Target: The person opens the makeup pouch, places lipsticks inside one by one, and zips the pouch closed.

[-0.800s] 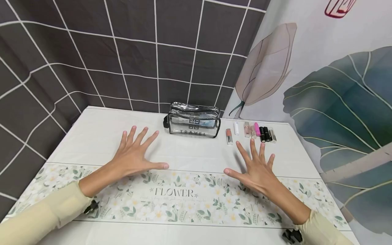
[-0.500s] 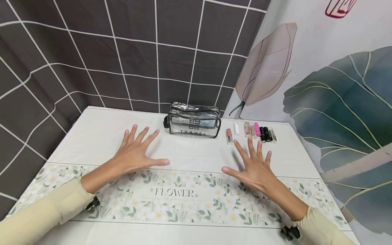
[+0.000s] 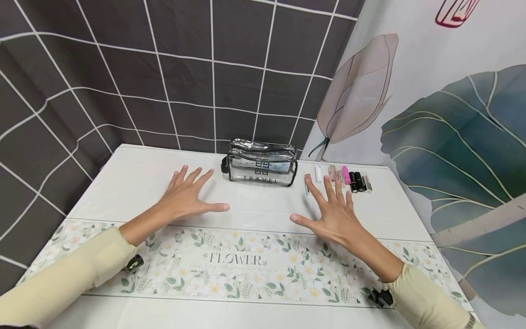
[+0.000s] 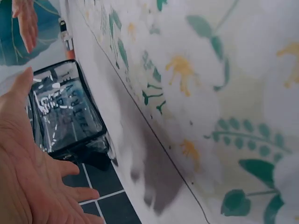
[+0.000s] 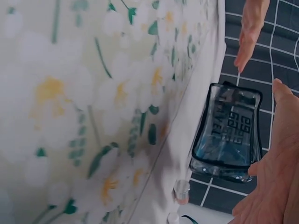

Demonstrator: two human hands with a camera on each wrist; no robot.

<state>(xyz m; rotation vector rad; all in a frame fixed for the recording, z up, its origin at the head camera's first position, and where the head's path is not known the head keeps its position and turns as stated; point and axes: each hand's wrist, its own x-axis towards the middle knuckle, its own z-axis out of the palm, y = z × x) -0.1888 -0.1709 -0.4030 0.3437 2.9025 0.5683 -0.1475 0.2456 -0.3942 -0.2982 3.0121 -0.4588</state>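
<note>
A clear travel pouch with black trim and dark lettering stands at the back of the table, with something bluish showing through it. My left hand hovers in front and to the left of it, fingers spread and holding nothing. To the pouch's right front, my right hand is also spread and bare. Its index finger partly covers a small lip gloss tube; whether they touch I cannot tell. In the right wrist view the pouch lies beyond my fingers.
Right of the pouch sits a row of small cosmetics: a white tube, a pink one, black lipstick tubes and a silvery-capped one. A floral band crosses the white tablecloth. A dark gridded curtain hangs behind.
Both hands have moved a little forward over the table, and the right also leftward, so its fingers now overlap the lip gloss tube in view. The pouch and cosmetics stay put.
</note>
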